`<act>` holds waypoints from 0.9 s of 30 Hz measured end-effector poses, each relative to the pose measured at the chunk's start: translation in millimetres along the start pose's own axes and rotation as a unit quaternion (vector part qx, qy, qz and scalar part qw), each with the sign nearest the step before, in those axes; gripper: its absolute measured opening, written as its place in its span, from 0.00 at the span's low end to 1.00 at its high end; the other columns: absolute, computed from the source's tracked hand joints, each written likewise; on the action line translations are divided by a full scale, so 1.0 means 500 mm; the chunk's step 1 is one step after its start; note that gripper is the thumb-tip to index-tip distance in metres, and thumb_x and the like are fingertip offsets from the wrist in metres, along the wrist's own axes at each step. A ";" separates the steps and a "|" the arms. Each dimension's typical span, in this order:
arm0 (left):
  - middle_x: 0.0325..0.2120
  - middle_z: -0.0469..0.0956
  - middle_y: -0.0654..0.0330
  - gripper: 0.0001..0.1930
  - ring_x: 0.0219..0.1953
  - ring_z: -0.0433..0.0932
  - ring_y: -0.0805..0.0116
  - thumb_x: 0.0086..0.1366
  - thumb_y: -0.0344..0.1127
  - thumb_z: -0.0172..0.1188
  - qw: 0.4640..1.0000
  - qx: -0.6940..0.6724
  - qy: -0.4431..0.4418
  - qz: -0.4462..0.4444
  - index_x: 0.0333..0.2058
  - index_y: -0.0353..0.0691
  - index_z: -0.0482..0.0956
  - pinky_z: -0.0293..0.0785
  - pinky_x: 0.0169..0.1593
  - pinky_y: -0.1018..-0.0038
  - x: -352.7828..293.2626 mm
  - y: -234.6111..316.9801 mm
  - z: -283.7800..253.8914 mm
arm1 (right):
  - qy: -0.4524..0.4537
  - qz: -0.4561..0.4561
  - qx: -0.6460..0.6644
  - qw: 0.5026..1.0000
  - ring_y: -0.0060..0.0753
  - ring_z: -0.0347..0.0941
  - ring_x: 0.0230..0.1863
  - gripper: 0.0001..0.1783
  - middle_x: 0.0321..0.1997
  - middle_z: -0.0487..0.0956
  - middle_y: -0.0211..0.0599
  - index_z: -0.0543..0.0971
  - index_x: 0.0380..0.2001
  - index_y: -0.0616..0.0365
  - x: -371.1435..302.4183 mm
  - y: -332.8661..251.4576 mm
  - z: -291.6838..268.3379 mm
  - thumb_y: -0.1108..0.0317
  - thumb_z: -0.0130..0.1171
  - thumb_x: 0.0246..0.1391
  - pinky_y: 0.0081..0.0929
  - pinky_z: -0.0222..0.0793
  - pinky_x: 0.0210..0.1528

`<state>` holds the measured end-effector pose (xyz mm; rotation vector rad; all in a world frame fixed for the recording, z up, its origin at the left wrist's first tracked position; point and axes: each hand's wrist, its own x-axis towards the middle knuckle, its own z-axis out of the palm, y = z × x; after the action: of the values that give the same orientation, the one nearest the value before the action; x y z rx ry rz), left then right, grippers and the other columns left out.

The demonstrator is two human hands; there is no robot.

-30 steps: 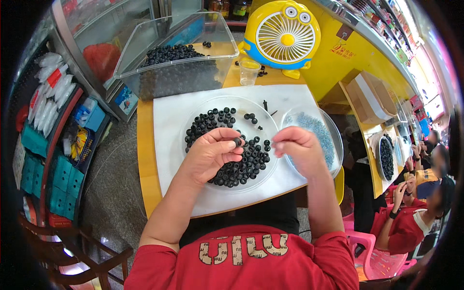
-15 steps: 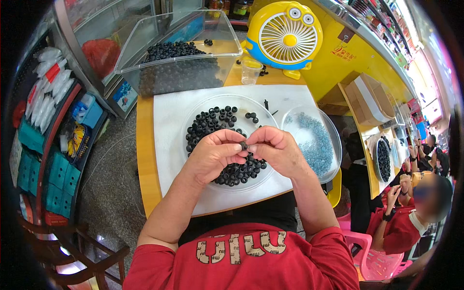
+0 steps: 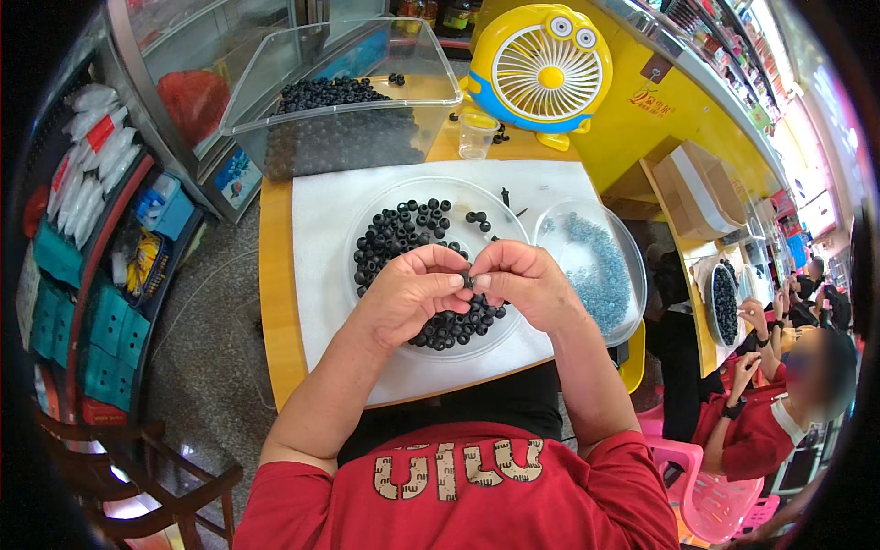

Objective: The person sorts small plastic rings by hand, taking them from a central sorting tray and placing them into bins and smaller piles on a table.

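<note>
Both my hands meet above a round clear tray [image 3: 501,203] that holds many small black ring-like pieces [image 3: 376,243]. One small dark piece [image 3: 468,281] sits between my fingertips. My left hand [image 3: 412,291] pinches it with thumb and forefinger from the left. From the right, my right hand [image 3: 532,282] pinches at the same piece, thumb against forefinger. The fingers partly cover it, so its details are too small to make out. Beside my right hand lies a second round tray [image 3: 559,258] with small clear bluish rings [image 3: 607,298].
A large clear bin [image 3: 431,110] of black pieces stands at the table's back left. Near it are a plastic cup [image 3: 477,137] and a yellow-blue fan [image 3: 541,73]. Small black bits [image 3: 505,197] lie on the white sheet [image 3: 316,275]. A person [image 3: 752,412] sits at another table, right.
My fingertips have shifted slightly around the small piece, which has moved a little to the right. At the right, the other person's hands have moved apart.
</note>
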<state>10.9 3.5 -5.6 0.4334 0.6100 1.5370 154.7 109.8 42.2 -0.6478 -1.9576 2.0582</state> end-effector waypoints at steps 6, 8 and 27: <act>0.28 0.74 0.58 0.07 0.29 0.76 0.69 0.54 0.22 0.53 1.000 0.013 0.007 0.011 0.34 0.35 0.71 0.76 0.34 0.74 0.000 -0.004 -0.003 | 0.060 0.022 -0.043 0.997 0.14 0.64 0.21 0.03 0.23 0.73 0.27 0.73 0.27 0.59 0.009 0.001 0.020 0.74 0.54 0.46 0.12 0.61 0.23; 0.28 0.73 0.58 0.09 0.29 0.76 0.69 0.55 0.21 0.52 1.000 0.009 0.007 0.012 0.36 0.34 0.71 0.76 0.35 0.74 -0.001 -0.004 -0.002 | 0.075 0.033 -0.058 0.995 0.14 0.64 0.21 0.02 0.22 0.73 0.26 0.73 0.27 0.59 0.012 0.001 0.018 0.74 0.54 0.47 0.12 0.61 0.23; 0.31 0.74 0.58 0.09 0.30 0.75 0.72 0.54 0.21 0.51 0.995 0.022 0.023 0.100 0.35 0.36 0.72 0.75 0.34 0.76 -0.009 0.037 -0.016 | 0.041 -0.014 -0.769 0.637 0.41 0.74 0.34 0.07 0.29 0.75 0.44 0.77 0.23 0.59 0.112 0.044 -0.022 0.72 0.49 0.42 0.32 0.71 0.34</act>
<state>-8.1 -1.6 0.1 0.5048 0.6527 1.7304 113.9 143.2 11.6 -0.8113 -3.1496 -0.2521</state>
